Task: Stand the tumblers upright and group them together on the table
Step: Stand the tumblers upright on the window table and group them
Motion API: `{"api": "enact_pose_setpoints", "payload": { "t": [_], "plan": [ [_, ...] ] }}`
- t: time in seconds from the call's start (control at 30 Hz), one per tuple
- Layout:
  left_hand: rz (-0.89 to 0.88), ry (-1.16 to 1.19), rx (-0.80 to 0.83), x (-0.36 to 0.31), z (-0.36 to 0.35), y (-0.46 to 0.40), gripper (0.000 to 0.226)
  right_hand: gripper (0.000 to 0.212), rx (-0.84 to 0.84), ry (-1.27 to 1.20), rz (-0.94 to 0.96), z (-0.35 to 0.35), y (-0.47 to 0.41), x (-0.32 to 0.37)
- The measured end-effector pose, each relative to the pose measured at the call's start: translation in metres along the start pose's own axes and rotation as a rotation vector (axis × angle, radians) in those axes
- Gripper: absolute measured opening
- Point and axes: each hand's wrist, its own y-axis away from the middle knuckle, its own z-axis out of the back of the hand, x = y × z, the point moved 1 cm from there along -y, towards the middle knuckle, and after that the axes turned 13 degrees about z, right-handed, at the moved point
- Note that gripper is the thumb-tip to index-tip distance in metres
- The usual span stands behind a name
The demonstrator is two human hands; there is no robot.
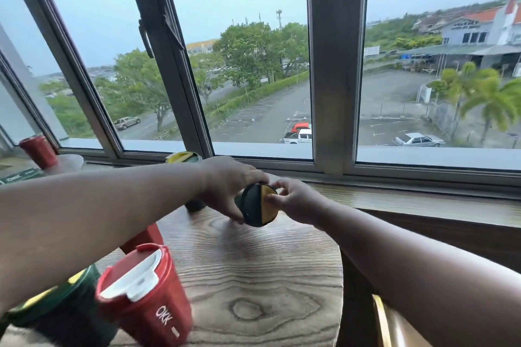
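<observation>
Your left hand (225,189) and right hand (296,200) both grip the green tumbler (258,205), held on its side between your fingers just above the bench (253,276). Tip the lid upward, then set it beside the red tumbler (146,296).

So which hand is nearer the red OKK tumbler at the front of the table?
Left. The left hand is up at the far green-and-yellow tumbler, but its forearm passes just above the red OKK tumbler. The right hand sits farther off to the right.
</observation>
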Motion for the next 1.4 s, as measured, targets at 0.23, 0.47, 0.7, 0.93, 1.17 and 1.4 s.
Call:
{"api": "enact_pose_setpoints", "payload": {
  "t": [0.23, 0.47, 0.7, 0.93, 1.17, 1.4],
  "plan": [
    [0.179, 0.519, 0.049, 0.028, -0.004, 0.038, 0.082, 0.019, 0.028, 0.038, 0.093, 0.003, -0.013, 0.041],
    [0.312, 0.610, 0.150, 0.045, -0.018, 0.062, 0.086, 0.045, 0.129, 0.140, 0.096, -0.024, -0.021, 0.063],
    [0.332, 0.607, 0.129, 0.055, -0.030, 0.074, 0.083, 0.029, 0.120, 0.195, 0.114, -0.041, -0.009, 0.085],
    [0.272, 0.512, 0.092, 0.065, -0.037, 0.079, 0.090, 0.071, 0.083, 0.196, 0.053, -0.051, -0.018, 0.076],
    [0.225, 0.570, -0.083, 0.131, -0.046, 0.114, 0.067, 0.131, 0.271, 0.353, 0.034, -0.047, -0.012, 0.087],
    [0.251, 0.632, -0.083, 0.187, -0.078, 0.145, 0.094, 0.119, 0.101, 0.309, 0.003, -0.064, -0.010, 0.090]
  ]
}}
